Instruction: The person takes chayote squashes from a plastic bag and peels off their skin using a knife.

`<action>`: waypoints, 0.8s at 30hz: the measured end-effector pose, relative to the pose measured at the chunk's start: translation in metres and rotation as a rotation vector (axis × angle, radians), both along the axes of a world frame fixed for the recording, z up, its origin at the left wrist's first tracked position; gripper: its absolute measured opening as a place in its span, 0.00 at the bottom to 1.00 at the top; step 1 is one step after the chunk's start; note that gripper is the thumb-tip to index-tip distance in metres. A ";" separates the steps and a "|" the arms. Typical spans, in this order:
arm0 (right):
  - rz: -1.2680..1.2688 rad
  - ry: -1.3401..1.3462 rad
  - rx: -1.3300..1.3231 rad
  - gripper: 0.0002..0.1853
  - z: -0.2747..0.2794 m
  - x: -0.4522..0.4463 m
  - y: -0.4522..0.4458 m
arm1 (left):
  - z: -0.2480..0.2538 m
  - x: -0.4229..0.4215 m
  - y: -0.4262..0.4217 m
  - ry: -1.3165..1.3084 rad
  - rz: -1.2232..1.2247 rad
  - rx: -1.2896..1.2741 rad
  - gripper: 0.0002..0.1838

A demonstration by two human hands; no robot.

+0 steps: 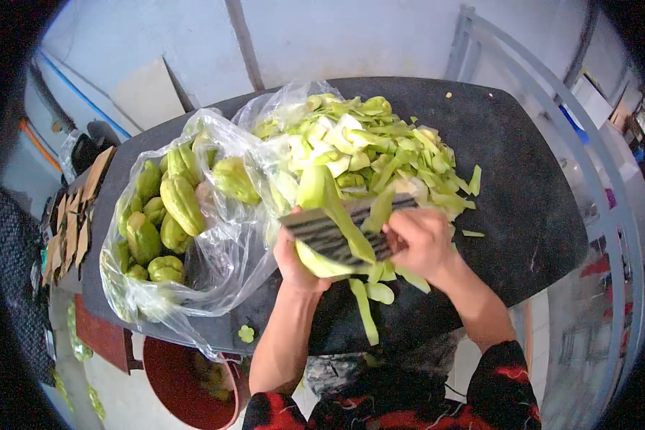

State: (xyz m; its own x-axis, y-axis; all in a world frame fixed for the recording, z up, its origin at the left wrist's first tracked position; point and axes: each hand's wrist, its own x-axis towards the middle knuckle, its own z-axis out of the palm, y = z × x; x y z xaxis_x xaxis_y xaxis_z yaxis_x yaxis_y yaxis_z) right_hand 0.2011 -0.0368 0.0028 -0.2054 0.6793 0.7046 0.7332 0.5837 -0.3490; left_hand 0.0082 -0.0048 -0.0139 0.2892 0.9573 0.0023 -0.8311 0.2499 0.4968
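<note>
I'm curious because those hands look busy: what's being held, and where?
The right hand grips a broad, dark-streaked metal blade at its right end; the left hand cups a pale green vegetable by its left side.

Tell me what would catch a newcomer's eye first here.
Probably the broad, dark-striped knife in the right hand, against a green vegetable in the left. Just beyond is a heap of pale green peelings on the black table. To its left, a clear bag holds whole green vegetables.
</note>
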 end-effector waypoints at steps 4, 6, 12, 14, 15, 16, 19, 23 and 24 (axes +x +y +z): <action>-0.134 -0.120 -0.072 0.09 -0.013 0.021 0.016 | 0.008 -0.002 0.003 0.048 -0.001 -0.028 0.28; -0.184 -0.137 -0.089 0.09 -0.013 0.018 0.014 | 0.011 -0.004 0.003 0.027 0.018 -0.035 0.28; -0.172 -0.165 0.005 0.10 -0.010 0.018 0.010 | 0.019 -0.008 -0.003 0.034 -0.067 0.048 0.27; -0.164 -0.156 0.009 0.10 -0.009 0.018 0.010 | 0.020 -0.008 -0.003 -0.009 -0.111 0.007 0.27; -0.155 -0.147 0.014 0.10 -0.009 0.018 0.010 | 0.016 -0.008 -0.001 -0.008 -0.111 0.007 0.27; -0.156 -0.146 0.012 0.10 -0.010 0.020 0.015 | 0.009 -0.009 0.003 -0.061 -0.108 -0.046 0.28; -0.230 -0.124 -0.186 0.09 -0.016 0.034 0.029 | 0.012 -0.004 0.000 -0.076 -0.207 -0.016 0.29; -0.479 -0.197 -0.268 0.07 -0.011 0.054 0.033 | 0.016 -0.001 0.005 -0.092 -0.167 0.044 0.31; -0.523 -0.192 -0.273 0.08 -0.009 0.052 0.028 | 0.017 0.000 0.007 -0.139 -0.102 -0.070 0.30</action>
State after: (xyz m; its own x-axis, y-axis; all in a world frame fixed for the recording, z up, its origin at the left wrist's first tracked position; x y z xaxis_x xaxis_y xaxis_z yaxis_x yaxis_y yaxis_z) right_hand 0.2527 -0.0083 -0.0059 0.0976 0.8748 0.4745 0.9626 0.0380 -0.2682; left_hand 0.0084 0.0018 0.0027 0.3865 0.9221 -0.0165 -0.8590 0.3664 0.3575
